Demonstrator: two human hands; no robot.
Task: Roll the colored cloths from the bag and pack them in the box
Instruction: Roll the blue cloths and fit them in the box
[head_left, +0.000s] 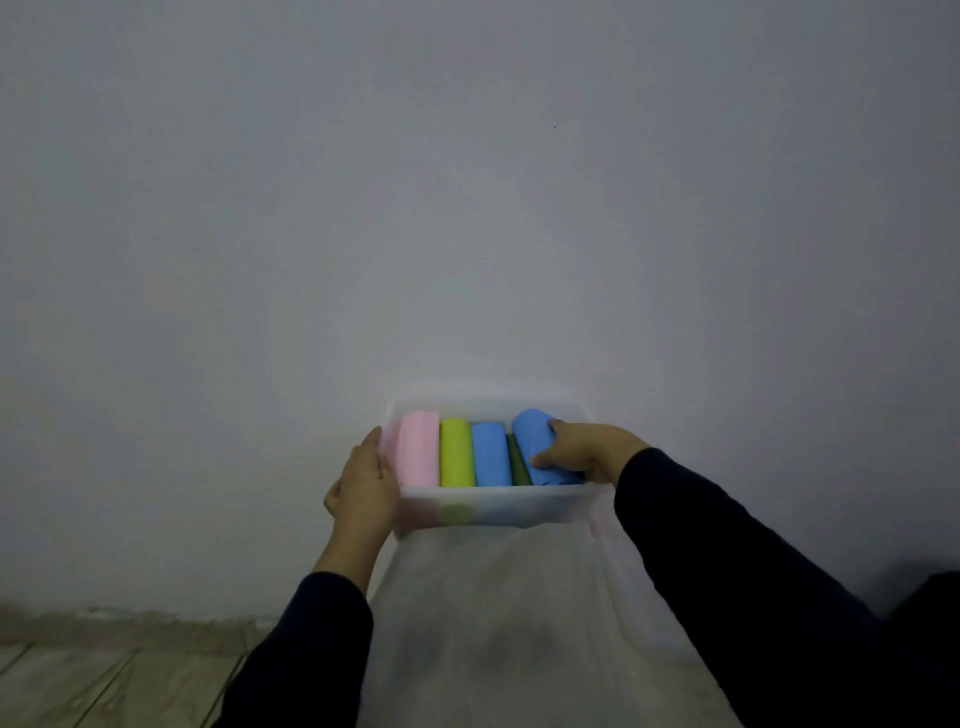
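1. While the left hand (363, 480) is steadying the box (493, 506) with its fingers lying fairly straight against the left wall and holding nothing, the right hand (587, 449) is gripping a blue roll (535, 441), fingers curled round it, and is pressing it into the right end of the box.
2. Inside the box, three rolls are already lying side by side: a pink roll (418, 449) at the left, a yellow-green roll (457, 452) next to it, and a second blue roll (490, 454) after that.
3. A dark green roll (517, 462) is peeking out between the second blue roll and the one being gripped, mostly covered.
4. The gripped roll is sitting tilted and higher than its neighbours, so I am judging that it is not yet seated.
5. The clear bag (493, 623) is lying just in front of the box, near the person, and I am seeing no colored cloth through it, though it is dim and hazy there.
6. I am guessing the job is nearly finished: five rolls are in or at the box, and the last is only needing to be pushed down level.
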